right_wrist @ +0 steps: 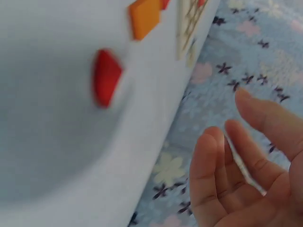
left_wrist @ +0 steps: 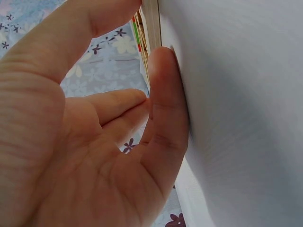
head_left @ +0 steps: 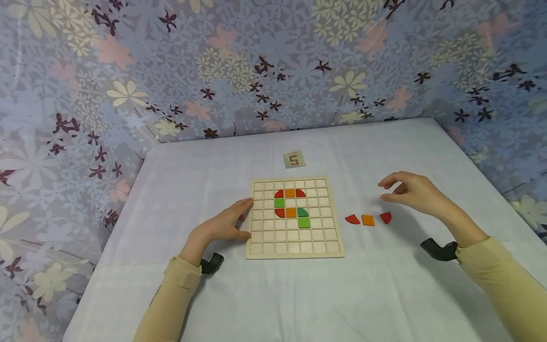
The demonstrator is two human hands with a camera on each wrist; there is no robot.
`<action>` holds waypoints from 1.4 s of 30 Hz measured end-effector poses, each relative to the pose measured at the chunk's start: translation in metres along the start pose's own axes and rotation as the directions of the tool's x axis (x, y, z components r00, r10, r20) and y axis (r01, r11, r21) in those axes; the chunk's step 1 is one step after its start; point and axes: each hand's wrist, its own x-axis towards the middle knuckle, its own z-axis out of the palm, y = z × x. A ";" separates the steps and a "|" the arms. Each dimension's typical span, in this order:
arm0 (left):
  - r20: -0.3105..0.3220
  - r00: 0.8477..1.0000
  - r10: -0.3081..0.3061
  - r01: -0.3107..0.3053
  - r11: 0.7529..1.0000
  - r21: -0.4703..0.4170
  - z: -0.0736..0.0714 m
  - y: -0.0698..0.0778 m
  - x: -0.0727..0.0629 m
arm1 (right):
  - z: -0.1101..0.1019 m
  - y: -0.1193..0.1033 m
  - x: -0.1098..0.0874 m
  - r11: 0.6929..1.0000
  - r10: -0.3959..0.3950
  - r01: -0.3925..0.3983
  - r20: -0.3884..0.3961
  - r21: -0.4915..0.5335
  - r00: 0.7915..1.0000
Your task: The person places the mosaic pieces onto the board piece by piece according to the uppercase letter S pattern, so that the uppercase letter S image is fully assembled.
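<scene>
A wooden grid board (head_left: pixel 273 248) lies on the white-covered table, with red, orange and green tiles set in some of its squares. Fingertips and thumb of my left hand (head_left: pixel 226 221) touch the board's left edge; the left wrist view shows them against its side (left_wrist: pixel 152 28). My right hand (head_left: pixel 412 192) hovers above the table, right of the board, fingers loosely bent and holding nothing. Below and left of it lie a red quarter-round tile (head_left: pixel 386 218), an orange square tile (head_left: pixel 368 220) and another red quarter-round tile (head_left: pixel 352 219).
Behind the board lies a small pattern card (head_left: pixel 294 159) with an S-like figure on a grid. A floral curtain (head_left: pixel 273 66) hangs behind the white tablecloth (head_left: pixel 192 180). Black wrist mounts (head_left: pixel 439 250) stick out from both sleeves.
</scene>
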 end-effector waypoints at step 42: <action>-0.008 1.000 0.024 -0.024 1.000 -0.015 -0.002 0.000 -0.002 | 0.028 0.050 -0.012 0.989 -0.108 0.091 0.153 0.114 0.982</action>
